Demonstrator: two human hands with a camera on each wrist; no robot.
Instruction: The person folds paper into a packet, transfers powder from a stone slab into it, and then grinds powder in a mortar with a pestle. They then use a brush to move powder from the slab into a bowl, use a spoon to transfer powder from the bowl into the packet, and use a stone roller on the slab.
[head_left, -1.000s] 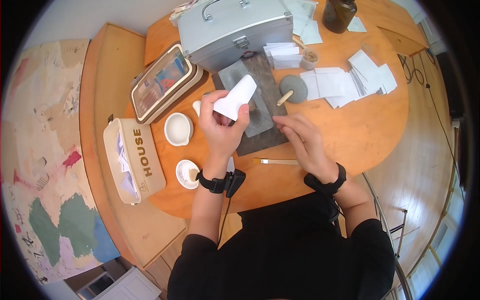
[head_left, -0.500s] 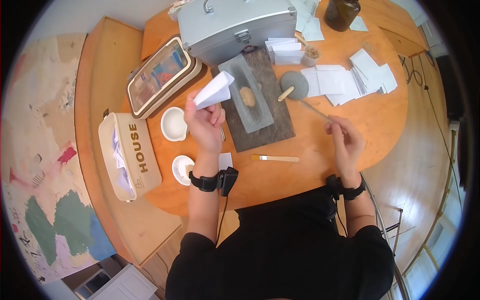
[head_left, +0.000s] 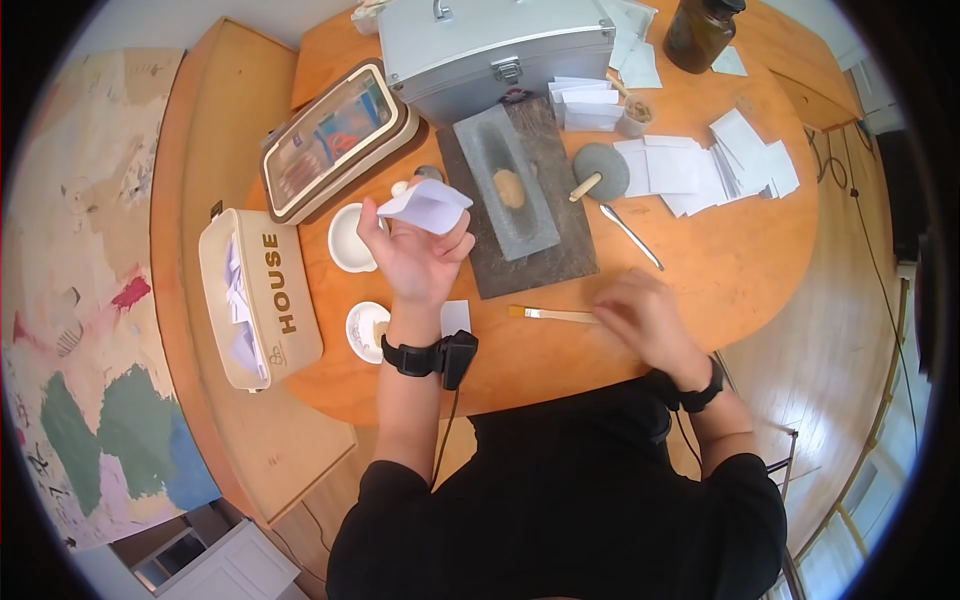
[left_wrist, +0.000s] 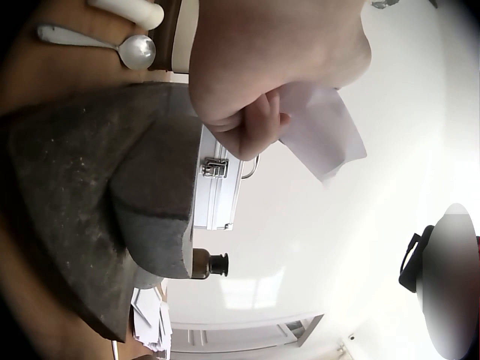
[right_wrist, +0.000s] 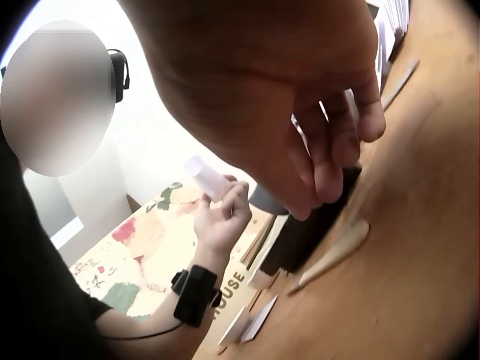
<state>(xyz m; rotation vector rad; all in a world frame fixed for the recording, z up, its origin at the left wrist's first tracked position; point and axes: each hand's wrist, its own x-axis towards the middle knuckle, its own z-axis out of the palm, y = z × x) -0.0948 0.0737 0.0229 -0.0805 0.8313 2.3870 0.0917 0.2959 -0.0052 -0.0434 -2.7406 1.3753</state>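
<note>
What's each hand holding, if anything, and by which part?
Left hand grips the folded white paper by its lower end. Right hand holds nothing.

This looked like an art or craft workroom.
A paint-smeared surface (head_left: 110, 330) showed beside the worktop (head_left: 720, 270), which bore a stone trough (head_left: 532, 246) and flat brush (head_left: 558, 316).
</note>
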